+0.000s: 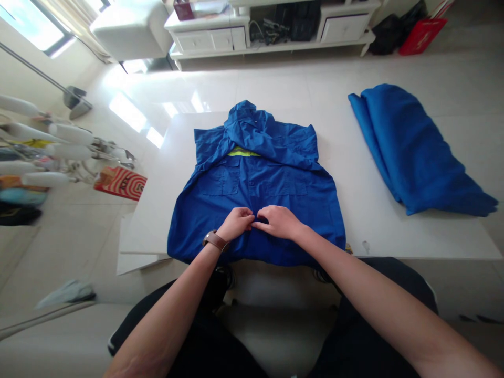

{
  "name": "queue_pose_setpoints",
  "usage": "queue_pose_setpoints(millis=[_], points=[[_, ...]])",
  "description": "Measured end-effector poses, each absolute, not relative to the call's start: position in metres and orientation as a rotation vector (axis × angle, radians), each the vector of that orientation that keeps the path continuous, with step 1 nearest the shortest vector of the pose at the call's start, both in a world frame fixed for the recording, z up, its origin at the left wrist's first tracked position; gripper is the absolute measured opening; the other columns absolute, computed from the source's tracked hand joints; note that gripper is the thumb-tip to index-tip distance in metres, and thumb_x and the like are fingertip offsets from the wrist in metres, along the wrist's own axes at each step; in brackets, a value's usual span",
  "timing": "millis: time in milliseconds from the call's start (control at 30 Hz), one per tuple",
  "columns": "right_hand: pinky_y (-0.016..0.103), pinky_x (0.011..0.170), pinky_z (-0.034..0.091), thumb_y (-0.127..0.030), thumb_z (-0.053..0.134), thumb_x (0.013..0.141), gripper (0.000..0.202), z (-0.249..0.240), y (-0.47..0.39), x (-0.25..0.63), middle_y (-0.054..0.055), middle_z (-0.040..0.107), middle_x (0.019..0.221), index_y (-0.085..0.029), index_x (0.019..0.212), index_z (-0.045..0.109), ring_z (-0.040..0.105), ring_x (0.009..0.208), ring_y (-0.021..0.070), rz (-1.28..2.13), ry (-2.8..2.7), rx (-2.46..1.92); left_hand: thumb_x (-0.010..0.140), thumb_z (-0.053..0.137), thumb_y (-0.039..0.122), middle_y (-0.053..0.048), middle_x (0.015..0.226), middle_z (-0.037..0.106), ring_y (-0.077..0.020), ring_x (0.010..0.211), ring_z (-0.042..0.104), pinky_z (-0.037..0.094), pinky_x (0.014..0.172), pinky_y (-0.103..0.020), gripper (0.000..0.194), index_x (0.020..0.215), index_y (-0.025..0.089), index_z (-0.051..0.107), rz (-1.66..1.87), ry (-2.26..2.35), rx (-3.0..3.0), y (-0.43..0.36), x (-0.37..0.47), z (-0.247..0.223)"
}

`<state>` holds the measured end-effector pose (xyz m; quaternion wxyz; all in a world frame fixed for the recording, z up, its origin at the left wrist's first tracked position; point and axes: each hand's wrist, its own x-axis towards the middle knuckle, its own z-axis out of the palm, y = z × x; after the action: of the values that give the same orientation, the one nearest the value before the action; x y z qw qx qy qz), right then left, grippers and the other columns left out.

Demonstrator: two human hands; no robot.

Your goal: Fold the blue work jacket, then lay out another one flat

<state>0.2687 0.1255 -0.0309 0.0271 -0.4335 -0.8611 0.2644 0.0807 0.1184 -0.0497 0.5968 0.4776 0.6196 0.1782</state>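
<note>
A blue work jacket (216, 210) lies front side up on the white table (155, 210), its collar end away from me and its lower edge at the table's near edge. It has chest pockets, a buttoned front and a strip of yellow-green showing under bunched cloth. My left hand (236, 221), with a brown-strapped watch on the wrist, pinches the jacket's front opening low down the middle. Close beside it, my right hand (279, 221) has thumb and forefinger together on the same opening. Whatever small part sits between the fingertips is hidden.
Folded blue cloth (413, 152) lies on the table's right side. A red-and-white KFC box (121, 182) and a rack with white rollers (71, 134) are to the left. Beyond the table stand a white cabinet (212, 39) and a red bag (423, 35).
</note>
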Motion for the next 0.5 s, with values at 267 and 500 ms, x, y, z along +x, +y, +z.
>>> queue_pose_setpoints(millis=[267,500], points=[[0.025,0.067,0.040,-0.035,0.062,0.089,0.015,-0.037,0.127,0.261,0.004,0.075,0.091,-0.023,0.089,0.071,0.069,0.086,0.0197,0.903,-2.549,-1.535,0.082,0.052,0.019,0.000,0.066,0.064,-0.0130,0.063,0.064,0.050,0.064,-0.023,0.012,0.078,0.016,0.063,0.367,1.361,1.215,0.113,0.087,-0.041],[0.024,0.072,0.039,-0.018,0.049,0.085,0.020,-0.042,0.132,0.259,0.004,0.074,0.090,-0.022,0.088,0.069,0.066,0.085,0.0183,1.028,-2.431,-1.496,0.068,0.065,0.015,-0.001,0.087,0.066,-0.0138,0.075,0.059,0.047,0.068,-0.024,0.021,0.089,0.019,0.061,0.450,1.643,1.647,0.110,0.078,-0.044]])
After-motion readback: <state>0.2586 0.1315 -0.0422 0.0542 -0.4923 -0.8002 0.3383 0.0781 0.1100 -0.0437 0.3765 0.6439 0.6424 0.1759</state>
